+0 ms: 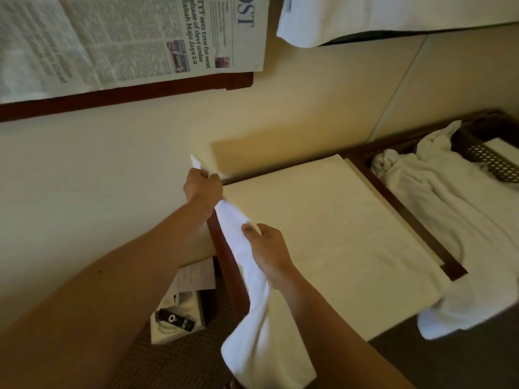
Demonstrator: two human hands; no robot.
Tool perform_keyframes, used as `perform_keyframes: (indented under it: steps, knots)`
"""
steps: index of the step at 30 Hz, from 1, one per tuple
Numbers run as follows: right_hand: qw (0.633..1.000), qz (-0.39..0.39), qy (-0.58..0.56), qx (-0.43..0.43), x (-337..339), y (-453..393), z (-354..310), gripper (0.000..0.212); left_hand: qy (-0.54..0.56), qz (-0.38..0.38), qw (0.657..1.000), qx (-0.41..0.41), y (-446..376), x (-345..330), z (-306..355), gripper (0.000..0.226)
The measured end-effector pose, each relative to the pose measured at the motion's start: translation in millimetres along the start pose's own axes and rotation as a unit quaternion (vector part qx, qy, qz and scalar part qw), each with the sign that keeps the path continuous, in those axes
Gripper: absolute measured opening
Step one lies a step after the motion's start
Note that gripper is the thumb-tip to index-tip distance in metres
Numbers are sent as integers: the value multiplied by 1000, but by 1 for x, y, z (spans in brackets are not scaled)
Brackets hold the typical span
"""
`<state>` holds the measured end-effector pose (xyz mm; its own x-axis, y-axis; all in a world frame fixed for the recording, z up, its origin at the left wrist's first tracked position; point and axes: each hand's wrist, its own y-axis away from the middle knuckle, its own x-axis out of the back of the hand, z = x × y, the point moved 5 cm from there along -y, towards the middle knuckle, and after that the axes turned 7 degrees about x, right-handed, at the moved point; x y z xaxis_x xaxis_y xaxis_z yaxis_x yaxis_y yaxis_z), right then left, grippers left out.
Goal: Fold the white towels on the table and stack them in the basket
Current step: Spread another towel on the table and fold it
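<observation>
soft white towel [252, 290] — pinched taut between left hand [202, 188] and right hand [268, 248], set apart.

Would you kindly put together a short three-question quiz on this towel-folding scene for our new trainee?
1. True or false: both the left hand and the right hand grip the same white towel.
2. Multiple choice: the black remote control lies A) on the table; B) in the basket; C) on a white box down on the floor.
3. Fill in: the loose pile of unfolded towels lies beside the dark woven ____.

Key: 1 true; 2 C; 3 basket.
</observation>
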<state>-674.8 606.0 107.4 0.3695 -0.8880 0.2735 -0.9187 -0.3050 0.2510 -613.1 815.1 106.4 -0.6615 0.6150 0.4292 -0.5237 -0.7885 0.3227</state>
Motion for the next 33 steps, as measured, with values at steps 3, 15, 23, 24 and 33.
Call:
perform_keyframes:
  steps: [3,15,23,24,33]
  knots:
    - [999,37,-31,-17,41,-12,12,44,8,-30,999,-16,17,-29,20,10]
    - [985,141,-89,-30,217,-46,44,28,5,-161,984,-75,96,-206,117,11]
    - [978,165,-37,-125,351,-160,133,30,-26,-207,978,-25,103,-390,130,21]
    - [984,111,-12,-141,356,-179,146,31,-51,-216,975,-13,99,-404,117,30]
    - [978,22,187,-93,357,-303,144,42,-354,-22,919,-174,12,-316,49,36]
